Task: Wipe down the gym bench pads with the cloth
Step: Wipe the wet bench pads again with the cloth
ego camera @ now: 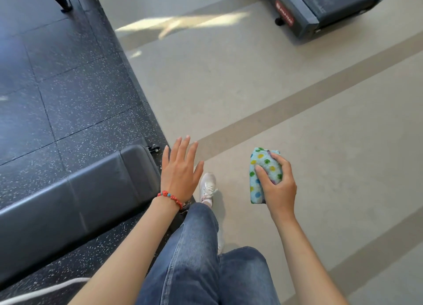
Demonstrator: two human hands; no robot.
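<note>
A long dark grey gym bench pad runs from the lower left edge toward the middle, its near end by my left hand. My left hand hovers open with fingers spread, just right of the pad's end, a red bead bracelet on its wrist. A folded light blue cloth with coloured dots is gripped in my right hand, which hangs above the beige floor well to the right of the bench.
The bench stands on black speckled rubber flooring whose edge runs diagonally. The rear end of a grey treadmill sits at the top right. My legs in jeans and a white shoe are below my hands.
</note>
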